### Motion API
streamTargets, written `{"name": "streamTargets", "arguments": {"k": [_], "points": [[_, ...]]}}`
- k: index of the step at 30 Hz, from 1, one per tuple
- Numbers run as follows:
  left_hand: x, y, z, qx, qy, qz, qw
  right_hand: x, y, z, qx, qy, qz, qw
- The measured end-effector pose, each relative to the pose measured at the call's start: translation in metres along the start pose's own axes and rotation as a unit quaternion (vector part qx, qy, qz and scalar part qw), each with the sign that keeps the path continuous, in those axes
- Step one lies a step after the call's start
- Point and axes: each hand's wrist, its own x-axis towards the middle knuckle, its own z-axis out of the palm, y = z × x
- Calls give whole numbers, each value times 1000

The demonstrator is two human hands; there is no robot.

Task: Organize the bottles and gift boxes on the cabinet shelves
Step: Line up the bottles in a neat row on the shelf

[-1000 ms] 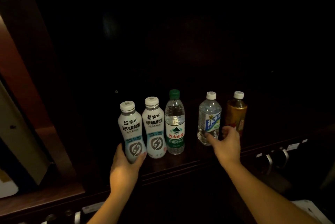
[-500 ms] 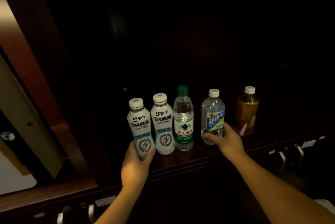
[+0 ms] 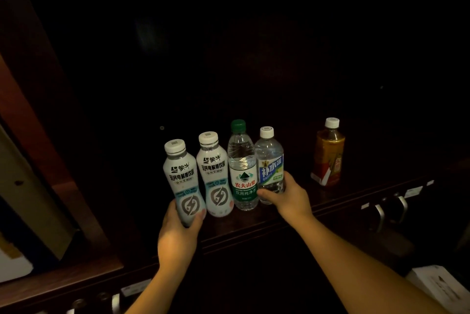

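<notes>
Right hand (image 3: 288, 198): fingers wrapped round upright clear blue-labelled plastic bottle (image 3: 270, 165), beside green-capped water bottle (image 3: 241, 166). Left hand (image 3: 178, 235): clasping upright pale white-capped drink bottle (image 3: 181, 177). Amber tea bottle (image 3: 328, 153): well apart, rightward, nearer right hand.

My left hand (image 3: 178, 235) gripped low, thumb and fingers wrapped upward; my right hand (image 3: 290, 196) clasped sideways, forearm extended from lower right.

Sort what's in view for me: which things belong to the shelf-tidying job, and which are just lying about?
Job:
- left white bottle, in the left hand
- second white bottle
- green-capped water bottle
- blue-label bottle, in the right hand
- amber tea bottle, standing apart
- shelf

Lying about:
- metal handles below
- white box, lower right
</notes>
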Motion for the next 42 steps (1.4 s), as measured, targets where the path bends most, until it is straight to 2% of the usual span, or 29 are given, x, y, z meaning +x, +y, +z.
{"name": "streamTargets", "arguments": {"k": [3, 5, 9, 11, 14, 18, 24, 33, 42], "points": [[0, -1, 1, -5, -2, -5, 1000, -2, 0, -1, 4, -15, 2, 1000], [-1, -1, 1, -9, -3, -7, 1000, -3, 0, -11, 15, 5, 5, 1000], [2, -5, 3, -7, -5, -26, 1000, 7, 10, -65, -15, 218, 0, 976], [4, -6, 6, -18, -3, -45, 999, 19, 23, -97, -50, 265, 14, 963], [7, -8, 7, -33, -3, -48, 998, 38, 38, -121, -86, 201, 78, 973], [7, -9, 5, -33, -5, -49, 998, 52, 48, -123, -17, 56, 71, 996], [4, -5, 3, -17, -4, -47, 999, 43, 47, -101, -8, 84, 59, 995], [2, 1, 1, -6, -1, -41, 999, 29, 31, -59, -40, 5, 35, 999], [2, -3, 3, -3, 3, -36, 999, 31, 30, -58, -52, -15, 29, 998]]}}
